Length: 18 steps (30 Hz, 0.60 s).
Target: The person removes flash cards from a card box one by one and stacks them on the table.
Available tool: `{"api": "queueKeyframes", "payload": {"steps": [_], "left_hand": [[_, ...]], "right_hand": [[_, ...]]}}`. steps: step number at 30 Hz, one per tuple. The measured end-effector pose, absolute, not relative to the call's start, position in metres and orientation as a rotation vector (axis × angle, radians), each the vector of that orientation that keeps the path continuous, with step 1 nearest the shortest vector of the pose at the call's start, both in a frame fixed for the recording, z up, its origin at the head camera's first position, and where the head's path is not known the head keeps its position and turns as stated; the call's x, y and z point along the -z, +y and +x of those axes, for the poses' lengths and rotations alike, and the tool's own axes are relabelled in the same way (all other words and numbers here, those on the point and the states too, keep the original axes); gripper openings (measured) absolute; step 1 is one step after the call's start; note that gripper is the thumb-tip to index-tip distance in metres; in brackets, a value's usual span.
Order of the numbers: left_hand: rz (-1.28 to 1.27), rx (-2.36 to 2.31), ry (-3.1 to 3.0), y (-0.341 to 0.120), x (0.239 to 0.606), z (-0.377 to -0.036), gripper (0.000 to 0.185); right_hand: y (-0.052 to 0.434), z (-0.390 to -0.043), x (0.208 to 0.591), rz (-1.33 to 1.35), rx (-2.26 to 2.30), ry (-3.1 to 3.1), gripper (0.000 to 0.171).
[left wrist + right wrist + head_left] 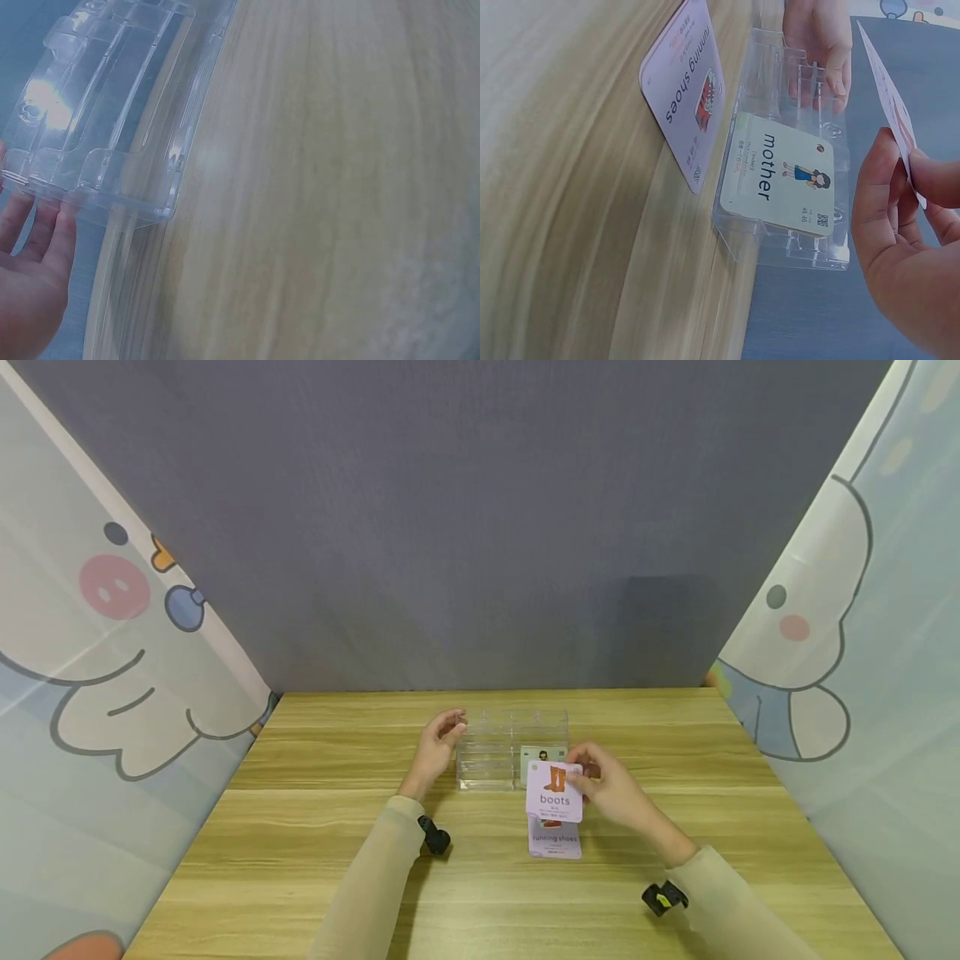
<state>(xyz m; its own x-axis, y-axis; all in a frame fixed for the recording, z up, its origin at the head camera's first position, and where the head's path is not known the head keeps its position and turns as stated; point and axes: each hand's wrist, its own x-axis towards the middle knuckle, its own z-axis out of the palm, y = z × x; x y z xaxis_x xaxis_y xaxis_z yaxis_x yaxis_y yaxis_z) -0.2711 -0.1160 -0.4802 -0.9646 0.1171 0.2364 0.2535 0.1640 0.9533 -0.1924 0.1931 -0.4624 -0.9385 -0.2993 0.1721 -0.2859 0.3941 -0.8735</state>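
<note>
My right hand [611,785] pinches a pink "boots" flashcard [553,810] at its upper right edge, between thumb and fingers. The card is raised in front of a clear plastic card rack [486,768]. At the rack's left end, my left hand [431,752] grips the upper corner, fingers behind and thumb in front. A pale green "mother" flashcard [769,169] leans in the rack's right side, partly covered by the boots card in the head view. On the table, just in front of the rack, lies a pink "running shoes" flashcard [686,90], its top overlapped in the head view.
The wooden table [315,860] runs back to a dark grey panel [487,527]. Cartoon-printed curtains [150,710] flank it on both sides. Each wrist carries a small black camera [433,837]. The rack's left compartments show bare clear plastic.
</note>
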Motion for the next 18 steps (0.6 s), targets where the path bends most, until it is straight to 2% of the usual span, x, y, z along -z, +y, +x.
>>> {"api": "queueKeyframes", "payload": {"steps": [9, 18], "left_hand": [[-0.376, 1.932, -2.305, -0.116, 0.482, -0.272, 0.031], [-0.321, 1.920, -2.295, -0.117, 0.515, -0.294, 0.033]], "right_hand": [[0.194, -0.189, 0.466, -0.543, 1.631, 2.592, 0.019], [0.194, -0.187, 0.468, -0.511, 1.607, 2.591, 0.019]]}}
